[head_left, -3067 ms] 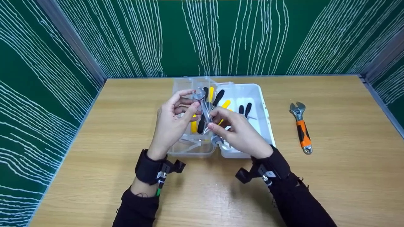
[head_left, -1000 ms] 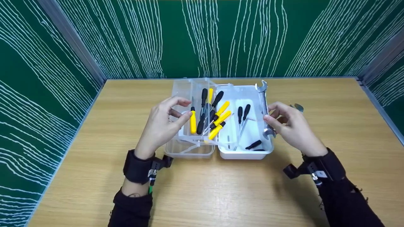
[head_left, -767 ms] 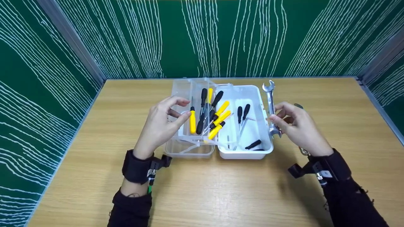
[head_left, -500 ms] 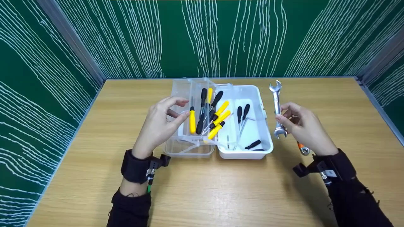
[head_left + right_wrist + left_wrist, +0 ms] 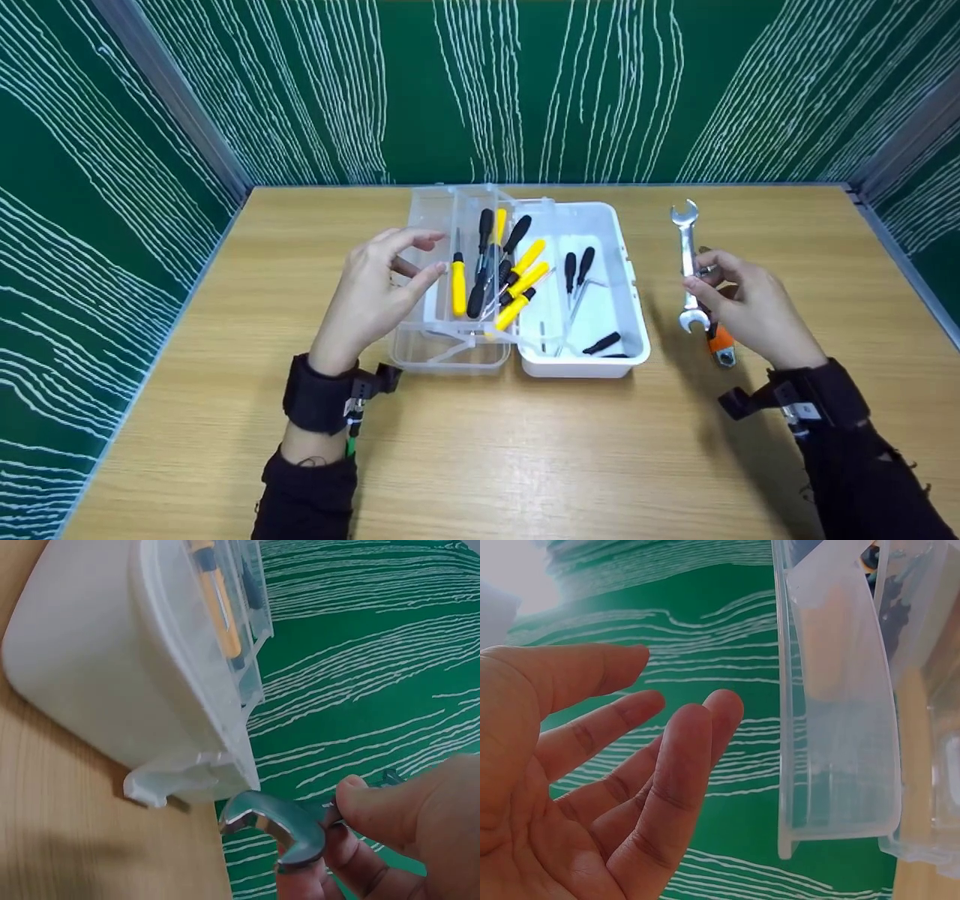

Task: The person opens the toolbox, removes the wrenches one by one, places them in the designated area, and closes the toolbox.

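Note:
My right hand pinches a silver open-end wrench between thumb and fingers, above the table to the right of the toolbox. In the right wrist view one open jaw end of the wrench juts out past my fingertips. Beneath that hand lies an adjustable wrench with an orange and black handle, mostly hidden by it. My left hand hovers by the toolbox's clear lid side with nothing in it. Its fingers are relaxed and apart in the left wrist view.
The open white toolbox stands mid-table. Its clear tray and lid fold out left. Several yellow-handled screwdrivers and black-handled screwdrivers lie in it. Green walls with white lines enclose the wooden table.
The right hand took the open-end wrench from over the toolbox's left side across to the right, near the adjustable wrench. The left hand let go of it and drew slightly left.

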Tool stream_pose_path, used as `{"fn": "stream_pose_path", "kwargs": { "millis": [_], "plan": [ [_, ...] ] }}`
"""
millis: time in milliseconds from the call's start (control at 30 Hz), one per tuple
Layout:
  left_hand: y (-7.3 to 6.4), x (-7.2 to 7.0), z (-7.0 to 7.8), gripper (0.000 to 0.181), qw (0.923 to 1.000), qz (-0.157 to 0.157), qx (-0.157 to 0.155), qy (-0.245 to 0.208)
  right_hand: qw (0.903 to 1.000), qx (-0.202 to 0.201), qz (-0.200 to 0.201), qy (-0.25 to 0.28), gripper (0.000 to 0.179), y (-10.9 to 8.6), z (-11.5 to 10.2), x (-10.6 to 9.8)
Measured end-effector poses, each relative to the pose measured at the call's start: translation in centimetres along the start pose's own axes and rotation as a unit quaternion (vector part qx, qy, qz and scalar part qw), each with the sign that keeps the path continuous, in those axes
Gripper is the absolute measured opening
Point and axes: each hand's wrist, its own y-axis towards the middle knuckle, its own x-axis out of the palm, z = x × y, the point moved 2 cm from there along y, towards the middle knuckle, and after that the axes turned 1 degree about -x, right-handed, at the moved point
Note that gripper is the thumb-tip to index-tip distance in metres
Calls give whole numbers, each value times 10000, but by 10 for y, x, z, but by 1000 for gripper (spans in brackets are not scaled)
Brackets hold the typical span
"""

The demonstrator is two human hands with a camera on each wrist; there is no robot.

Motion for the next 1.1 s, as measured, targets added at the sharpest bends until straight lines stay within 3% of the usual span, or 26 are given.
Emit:
{"fn": "stream_pose_path", "kwargs": {
  "millis": [233, 500, 1100],
  "plan": [
    [0, -3, -1, 37, 10000, 36, -89, -14, 9994, 249, -64, -234, 28, -1, 20, -7],
    [0, -3, -4, 36, 9999, 79, 65, -17, 9968, 517, -82, -600, 33, 0, 50, -12],
    [-1, -8, -5, 37, 9999, 136, -69, -20, 9889, 1199, -281, -828, 36, 1, 95, -20]
  ]
}}
